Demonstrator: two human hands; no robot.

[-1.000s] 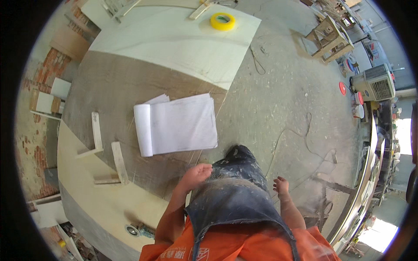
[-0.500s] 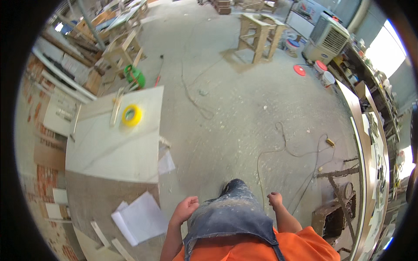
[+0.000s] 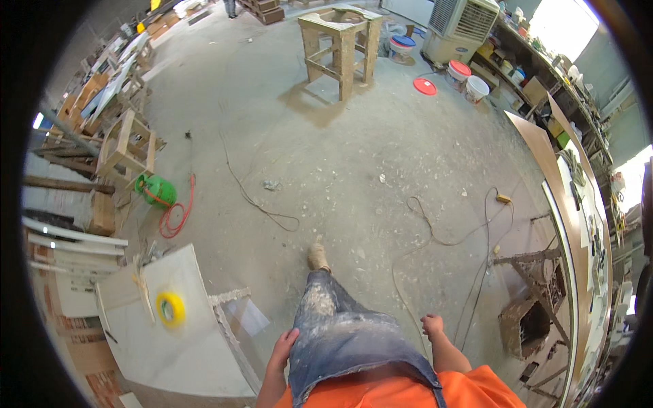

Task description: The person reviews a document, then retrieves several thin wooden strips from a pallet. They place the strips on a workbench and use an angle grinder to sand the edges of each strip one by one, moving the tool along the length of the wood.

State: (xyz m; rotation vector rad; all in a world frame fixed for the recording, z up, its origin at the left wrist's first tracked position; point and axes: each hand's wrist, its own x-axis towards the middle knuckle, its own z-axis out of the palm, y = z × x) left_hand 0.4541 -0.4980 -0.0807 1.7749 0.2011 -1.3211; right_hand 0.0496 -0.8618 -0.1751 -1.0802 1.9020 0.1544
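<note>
My left hand (image 3: 283, 347) hangs at my left side, close against the dusty dark blue apron (image 3: 354, 347), its fingers loosely curled with nothing seen in them. On the other side my right hand (image 3: 431, 326) is held out a little from the apron, fingers folded into a loose fist; nothing shows in it. One dusty boot (image 3: 317, 257) is stepping forward on the floor. Left of me, a roll of yellow tape (image 3: 170, 309) rests on a white slab (image 3: 190, 353). Neither hand touches the slab.
Cables (image 3: 435, 238) trail over the grey floor ahead. A green gas cylinder (image 3: 156, 190) with a red hose stands at left. Farther off are a wooden stand (image 3: 340, 54), lidded buckets (image 3: 458, 71) and an air cooler (image 3: 459, 30). Leaning panels (image 3: 571, 224) and a rusty metal frame (image 3: 524, 313) line the right.
I have walked forward: the slab and tape have slid down and left in view, and the stand is nearer. The white papers have left the picture. Both hands stay low at my sides.
</note>
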